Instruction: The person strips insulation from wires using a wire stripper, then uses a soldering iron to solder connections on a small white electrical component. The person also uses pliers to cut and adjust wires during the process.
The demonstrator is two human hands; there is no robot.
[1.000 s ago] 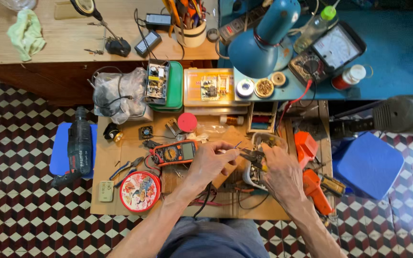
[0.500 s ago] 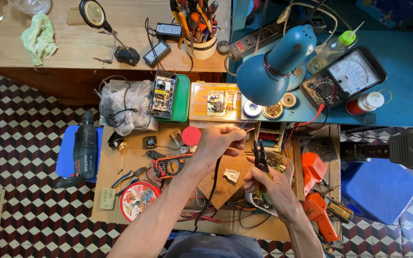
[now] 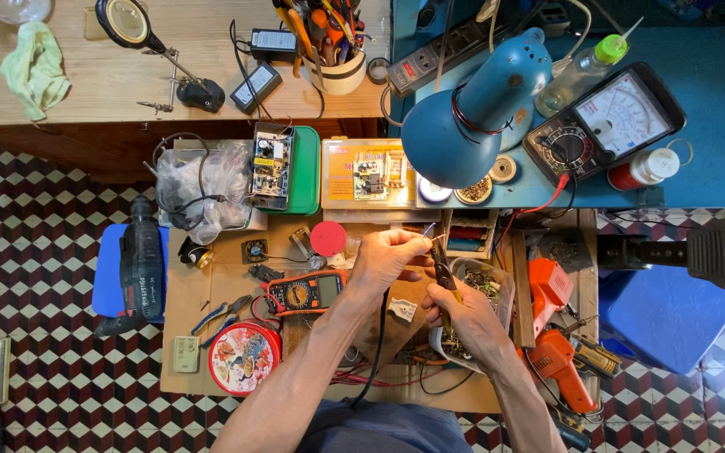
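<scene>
My left hand (image 3: 388, 258) is raised over the low brown work board (image 3: 203, 289), fingers pinched on a thin wire end near the pliers' tip. My right hand (image 3: 465, 319) grips small black-jawed pliers (image 3: 442, 267) with yellowish handles, jaws pointing up toward the left fingers. A black cable (image 3: 375, 344) hangs down from the left hand along my forearm. Below the hands lie a small white part (image 3: 402, 309) and a clear plastic tub of small metal parts (image 3: 487, 285). A red-edged digital multimeter (image 3: 304, 292) sits just left of my left wrist.
A blue desk lamp (image 3: 472, 117) and an analogue meter (image 3: 604, 122) stand on the blue table. A green box with a circuit board (image 3: 283, 168), a round red tin (image 3: 243, 356), a black drill (image 3: 140, 264), blue-handled pliers (image 3: 216, 315) and an orange power tool (image 3: 557, 335) surround the board.
The view has shifted downward. My left hand lifted from the board to the wire end, and my right hand brought the pliers up to it.
</scene>
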